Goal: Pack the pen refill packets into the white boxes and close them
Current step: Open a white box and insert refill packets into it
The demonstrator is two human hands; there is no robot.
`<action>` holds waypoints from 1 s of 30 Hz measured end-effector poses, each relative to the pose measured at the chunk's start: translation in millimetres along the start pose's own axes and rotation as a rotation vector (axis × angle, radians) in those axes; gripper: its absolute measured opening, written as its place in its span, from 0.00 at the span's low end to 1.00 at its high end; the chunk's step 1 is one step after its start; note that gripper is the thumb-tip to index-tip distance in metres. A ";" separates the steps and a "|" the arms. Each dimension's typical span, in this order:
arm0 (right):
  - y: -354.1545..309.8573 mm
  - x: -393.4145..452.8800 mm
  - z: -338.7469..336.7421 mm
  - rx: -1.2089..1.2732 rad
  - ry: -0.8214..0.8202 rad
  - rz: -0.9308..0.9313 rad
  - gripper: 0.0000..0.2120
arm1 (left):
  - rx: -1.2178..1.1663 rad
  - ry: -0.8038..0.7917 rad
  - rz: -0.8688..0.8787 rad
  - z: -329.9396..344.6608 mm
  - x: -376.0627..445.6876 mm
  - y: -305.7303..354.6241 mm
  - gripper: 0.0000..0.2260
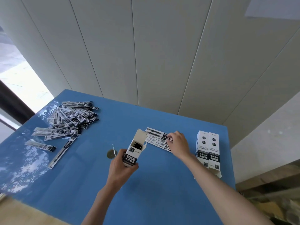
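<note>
Blue table (162, 192), set against a pale panelled wall (146, 54).

Left hand (121, 169) grips an open white box (135, 151) by its lower end, fingers and thumb wrapped round it. The box tilts away from the person, top flap (140, 135) standing up, something dark visible inside the mouth.

Right hand (178, 143) reaches over a small fanned row of pen refill packets (155, 137) lying flat just right of the box mouth. Its fingertips (169, 137) pinch the near end of one of them (which packet exactly, cannot tell).

Large loose heap of packets (71, 119) at the table's far left, well apart from the hands, with a few strays (40, 145) trailing toward the near edge.

Two more white boxes (208, 150) lie side by side at the table's right edge, touching each other, just right of the right forearm.

A small round dark mark (111, 154) on the table beside the left hand.
</note>
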State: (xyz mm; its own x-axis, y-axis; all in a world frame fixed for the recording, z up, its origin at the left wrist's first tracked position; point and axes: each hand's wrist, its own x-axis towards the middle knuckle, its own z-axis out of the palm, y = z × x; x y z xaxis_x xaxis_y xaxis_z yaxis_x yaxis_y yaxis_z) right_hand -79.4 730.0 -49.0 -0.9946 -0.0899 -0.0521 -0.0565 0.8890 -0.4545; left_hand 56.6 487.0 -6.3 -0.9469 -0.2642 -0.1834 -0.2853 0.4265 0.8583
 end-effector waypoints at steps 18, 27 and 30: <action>6.0 11.7 10.0 0.036 -0.124 0.014 0.12 | 0.004 -0.013 -0.015 1.8 8.4 0.6 0.16; 0.6 4.8 -2.3 0.055 -0.121 0.125 0.11 | 0.007 -0.026 0.009 2.9 5.3 2.9 0.16; 2.1 -0.2 -2.6 -0.013 -0.146 0.109 0.10 | 0.010 -0.029 0.011 3.3 3.8 2.4 0.16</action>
State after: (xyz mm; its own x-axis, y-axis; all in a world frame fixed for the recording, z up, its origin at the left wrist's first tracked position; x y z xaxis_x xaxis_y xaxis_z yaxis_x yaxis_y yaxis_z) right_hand -79.5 733.1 -47.6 -0.9718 -0.0557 -0.2291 0.0490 0.9028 -0.4274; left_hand 51.9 489.9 -6.5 -0.9538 -0.2344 -0.1877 -0.2760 0.4376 0.8557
